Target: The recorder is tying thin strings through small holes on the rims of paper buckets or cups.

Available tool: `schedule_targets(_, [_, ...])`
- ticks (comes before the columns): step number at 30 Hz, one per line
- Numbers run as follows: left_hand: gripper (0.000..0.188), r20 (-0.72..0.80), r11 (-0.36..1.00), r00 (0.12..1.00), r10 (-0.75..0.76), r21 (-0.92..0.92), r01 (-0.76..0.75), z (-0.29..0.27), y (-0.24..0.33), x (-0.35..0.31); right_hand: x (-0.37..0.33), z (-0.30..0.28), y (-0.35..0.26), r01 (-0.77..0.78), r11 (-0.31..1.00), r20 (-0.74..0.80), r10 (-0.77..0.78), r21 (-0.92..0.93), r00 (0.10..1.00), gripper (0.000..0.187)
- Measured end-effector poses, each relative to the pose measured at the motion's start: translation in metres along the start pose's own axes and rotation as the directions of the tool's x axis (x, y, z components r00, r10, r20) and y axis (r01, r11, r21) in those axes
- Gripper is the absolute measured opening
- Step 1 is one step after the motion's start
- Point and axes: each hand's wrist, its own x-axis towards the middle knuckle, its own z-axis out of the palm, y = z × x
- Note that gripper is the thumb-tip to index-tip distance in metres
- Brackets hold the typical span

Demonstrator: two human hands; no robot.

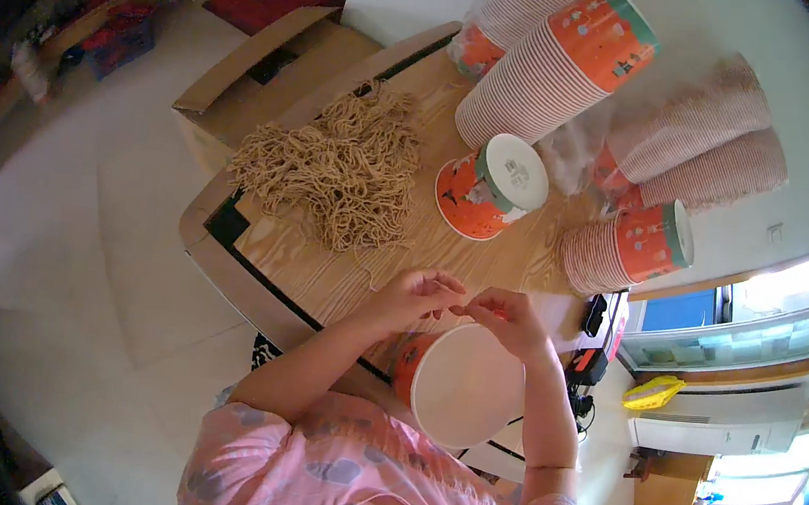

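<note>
My left hand (417, 295) and my right hand (510, 325) meet fingertip to fingertip over the near edge of the table. The left fingers are curled; the right thumb and forefinger pinch together. A bit of red shows by the right fingers, but what either hand holds is too small to make out. Just below them an orange paper bucket (406, 369) lies tilted against me, its white inside facing up. Past my left hand lies a tangled heap of tan cord (338, 181), one loose strand trailing toward that hand. Another orange bucket (483, 194) stands upside down beyond my hands.
Tall stacks of nested paper buckets (546, 75) stand at the back, some in clear plastic (698, 135). A shorter stack (627, 246) leans at the right. An open cardboard box (266, 65) sits past the table's (299, 266) far left edge. Black items (595, 315) lie at right.
</note>
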Motion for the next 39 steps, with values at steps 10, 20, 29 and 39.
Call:
schedule_targets(10, [0.013,-0.072,0.953,0.982,0.174,0.265,-0.149,0.006,-0.005,0.005,-0.001,0.000,0.003,0.045,0.996,-0.027,-0.043,0.074,0.999,0.011])
schedule_targets(20, [0.015,-0.148,0.834,0.937,0.317,0.514,-0.201,0.007,-0.002,0.005,0.000,-0.004,0.015,0.136,0.990,-0.019,-0.136,-0.030,0.991,0.012])
schedule_targets(29, [0.015,-0.017,0.979,0.991,0.132,0.157,-0.128,0.000,-0.048,0.049,0.020,-0.006,0.072,0.368,0.901,-0.184,-0.331,0.230,0.926,0.014])
schedule_targets(39, [0.019,-0.039,0.990,0.994,0.103,0.104,-0.099,-0.003,-0.056,0.048,0.015,0.012,0.071,0.423,0.906,-0.361,-0.397,-0.008,0.844,0.010])
